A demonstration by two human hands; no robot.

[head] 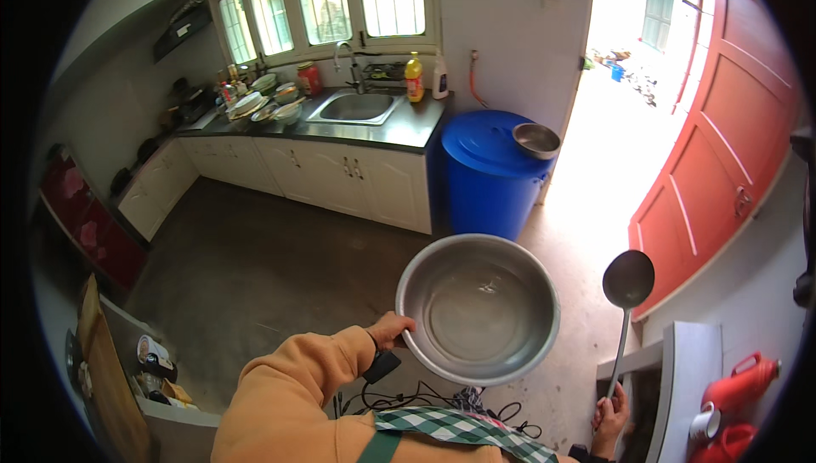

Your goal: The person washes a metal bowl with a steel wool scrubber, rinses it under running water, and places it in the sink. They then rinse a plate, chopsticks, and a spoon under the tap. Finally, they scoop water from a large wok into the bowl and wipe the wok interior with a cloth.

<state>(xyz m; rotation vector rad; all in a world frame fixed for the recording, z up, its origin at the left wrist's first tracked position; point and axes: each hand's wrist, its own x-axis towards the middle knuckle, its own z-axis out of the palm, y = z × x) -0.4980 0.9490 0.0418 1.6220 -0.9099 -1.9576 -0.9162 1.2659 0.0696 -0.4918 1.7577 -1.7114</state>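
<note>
My left hand (390, 329) grips the rim of a wide metal basin (478, 310) at its left side. The basin is held out in front of my body, and a shallow layer of clear liquid seems to lie in its bottom. In my right hand (612, 412) is the handle of a long metal ladle (628, 279), its bowl pointing up and away from me. Basin and ladle are apart. A checked apron (459, 425) covers my front.
A blue lidded barrel (491, 202) with a metal bowl (536, 140) on it stands ahead, beside the counter with a sink (354, 108). The red door (714, 144) opens onto daylight. Red thermoses (743, 381) and a white mug (705, 421) are at right. Black cables (414, 399) hang near me.
</note>
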